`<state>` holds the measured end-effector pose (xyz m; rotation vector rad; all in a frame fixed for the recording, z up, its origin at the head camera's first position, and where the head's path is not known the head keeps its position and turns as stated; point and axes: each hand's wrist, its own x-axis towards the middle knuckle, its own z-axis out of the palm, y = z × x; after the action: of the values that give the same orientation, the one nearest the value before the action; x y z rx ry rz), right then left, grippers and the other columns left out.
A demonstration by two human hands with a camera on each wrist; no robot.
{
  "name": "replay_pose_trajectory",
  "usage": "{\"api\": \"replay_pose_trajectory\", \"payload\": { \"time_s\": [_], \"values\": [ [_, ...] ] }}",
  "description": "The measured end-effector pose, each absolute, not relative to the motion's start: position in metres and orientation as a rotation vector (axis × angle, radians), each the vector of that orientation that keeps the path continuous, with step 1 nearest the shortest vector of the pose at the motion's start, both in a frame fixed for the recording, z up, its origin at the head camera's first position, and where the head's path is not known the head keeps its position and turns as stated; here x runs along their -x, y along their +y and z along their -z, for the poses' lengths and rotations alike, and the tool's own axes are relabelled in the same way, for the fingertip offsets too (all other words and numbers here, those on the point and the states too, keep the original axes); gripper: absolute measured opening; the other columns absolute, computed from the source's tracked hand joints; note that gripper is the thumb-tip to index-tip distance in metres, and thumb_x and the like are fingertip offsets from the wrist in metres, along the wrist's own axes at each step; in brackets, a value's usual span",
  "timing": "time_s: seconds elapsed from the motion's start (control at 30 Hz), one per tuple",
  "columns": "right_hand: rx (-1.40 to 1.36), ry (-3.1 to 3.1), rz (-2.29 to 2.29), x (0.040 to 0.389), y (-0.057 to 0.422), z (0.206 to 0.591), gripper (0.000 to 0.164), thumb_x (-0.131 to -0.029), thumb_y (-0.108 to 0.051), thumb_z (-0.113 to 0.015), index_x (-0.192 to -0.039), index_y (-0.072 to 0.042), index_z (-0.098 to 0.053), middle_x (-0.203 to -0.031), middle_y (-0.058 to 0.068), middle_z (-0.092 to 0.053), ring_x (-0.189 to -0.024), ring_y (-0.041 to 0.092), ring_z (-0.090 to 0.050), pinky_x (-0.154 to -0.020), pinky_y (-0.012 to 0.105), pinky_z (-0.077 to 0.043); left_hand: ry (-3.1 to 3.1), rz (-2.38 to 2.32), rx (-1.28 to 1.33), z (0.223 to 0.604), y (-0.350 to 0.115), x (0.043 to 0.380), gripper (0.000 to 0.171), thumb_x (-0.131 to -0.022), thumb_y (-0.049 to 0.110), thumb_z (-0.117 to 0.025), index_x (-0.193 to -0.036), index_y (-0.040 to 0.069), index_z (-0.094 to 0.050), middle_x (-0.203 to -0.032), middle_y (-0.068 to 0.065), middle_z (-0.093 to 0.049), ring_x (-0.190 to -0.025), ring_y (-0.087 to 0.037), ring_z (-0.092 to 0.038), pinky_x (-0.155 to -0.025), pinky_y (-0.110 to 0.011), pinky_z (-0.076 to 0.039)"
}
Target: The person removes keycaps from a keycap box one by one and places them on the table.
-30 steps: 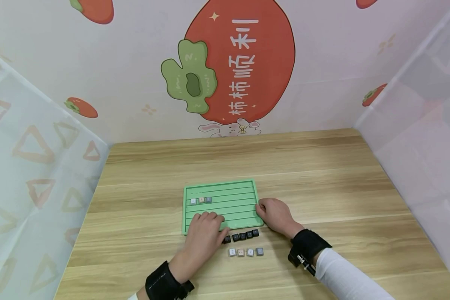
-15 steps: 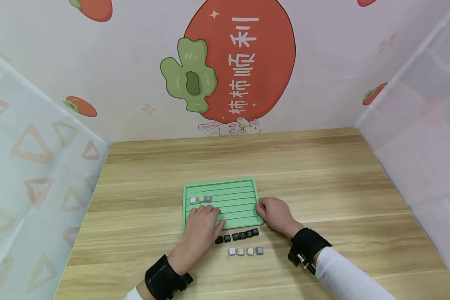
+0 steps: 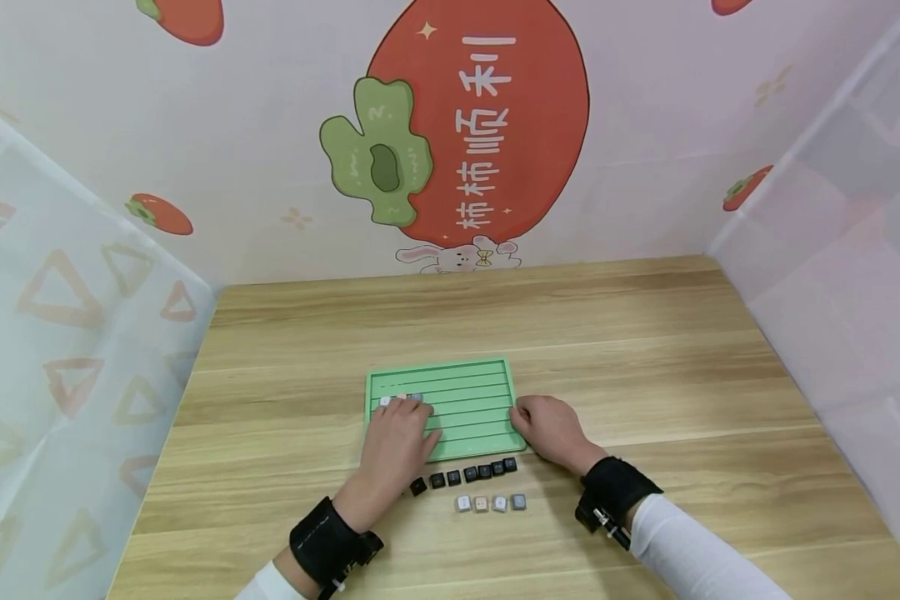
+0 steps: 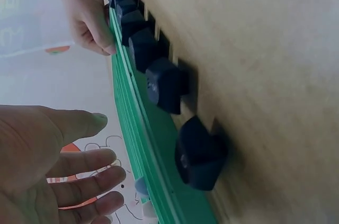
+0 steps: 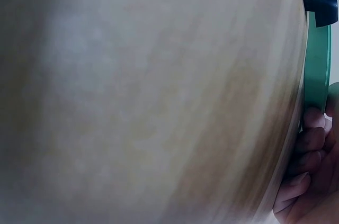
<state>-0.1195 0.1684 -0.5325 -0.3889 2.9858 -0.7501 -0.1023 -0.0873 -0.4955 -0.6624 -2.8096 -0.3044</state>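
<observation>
A green grooved tray (image 3: pixel 472 417) lies on the table. My left hand (image 3: pixel 396 437) hovers over its left part, fingers loosely extended; the left wrist view shows nothing held between thumb and fingers. Just beyond those fingertips sit a white keycap (image 3: pixel 385 402) and two other keycaps, partly covered by the hand. At the tray's right edge, my right hand (image 3: pixel 551 427) has curled fingers and pinches the rim between thumb and forefinger. Several black keycaps (image 3: pixel 453 477) form a row along the tray's near side, the leftmost black keycap (image 4: pixel 198 152) standing slightly apart and turned.
Nearer to me lies a short row of light keycaps, with a white keycap (image 3: pixel 462 503) at its left end and a grey keycap (image 3: pixel 519 502) at its right. The wooden table (image 3: pixel 645 350) meets printed cloth walls at the back and sides.
My left hand has shifted left and a little farther out over the tray, uncovering more black keycaps and partly covering the keycaps on the tray. My right hand stays at the rim.
</observation>
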Motion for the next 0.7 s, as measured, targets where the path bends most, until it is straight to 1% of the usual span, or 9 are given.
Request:
{"api": "replay_pose_trajectory", "payload": {
  "time_s": [0.23,0.33,0.47,0.57,0.7],
  "values": [
    [0.403,2.993,0.751,0.119,0.169,0.533,0.041,-0.094,-0.028,-0.048,-0.056,-0.018,-0.037,-0.050,-0.007,-0.027,-0.046,0.010,-0.030,-0.051,0.026,-0.026,-2.815,0.307,0.619,0.495,-0.088,0.110,0.033,-0.078,0.033,-0.072,-0.100,0.009,-0.071,-0.101,-0.009,-0.068,-0.092,-0.028,-0.062,-0.073,-0.044,-0.049],
    [0.403,2.992,0.744,0.120,0.169,0.534,0.041,-0.094,-0.028,-0.048,-0.056,-0.018,-0.036,-0.050,-0.007,-0.027,-0.046,0.010,-0.029,-0.051,0.026,-0.026,-2.829,0.316,0.603,0.495,-0.089,0.114,0.033,-0.076,0.028,-0.075,-0.102,0.008,-0.071,-0.101,-0.009,-0.068,-0.091,-0.028,-0.062,-0.070,-0.043,-0.049],
    [0.403,2.985,0.751,0.119,0.168,0.533,0.041,-0.094,-0.028,-0.048,-0.056,-0.018,-0.037,-0.050,-0.007,-0.027,-0.046,0.010,-0.029,-0.051,0.026,-0.026,-2.852,0.315,0.585,0.496,-0.090,0.120,0.037,-0.073,0.024,-0.078,-0.105,0.008,-0.070,-0.103,-0.009,-0.068,-0.093,-0.028,-0.061,-0.070,-0.041,-0.049],
    [0.399,2.976,0.759,0.119,0.168,0.533,0.041,-0.094,-0.028,-0.048,-0.056,-0.018,-0.037,-0.050,-0.006,-0.027,-0.046,0.010,-0.028,-0.051,0.026,-0.025,-2.876,0.319,0.566,0.496,-0.091,0.124,0.038,-0.073,0.023,-0.077,-0.107,0.009,-0.069,-0.105,-0.009,-0.068,-0.095,-0.028,-0.061,-0.071,-0.041,-0.049],
    [0.391,2.971,0.764,0.120,0.169,0.533,0.041,-0.095,-0.028,-0.047,-0.056,-0.018,-0.037,-0.051,-0.006,-0.026,-0.046,0.010,-0.028,-0.052,0.026,-0.025,-2.899,0.318,0.539,0.497,-0.092,0.129,0.037,-0.075,0.023,-0.076,-0.108,0.008,-0.069,-0.105,-0.010,-0.067,-0.093,-0.028,-0.061,-0.071,-0.042,-0.048]
  ]
}}
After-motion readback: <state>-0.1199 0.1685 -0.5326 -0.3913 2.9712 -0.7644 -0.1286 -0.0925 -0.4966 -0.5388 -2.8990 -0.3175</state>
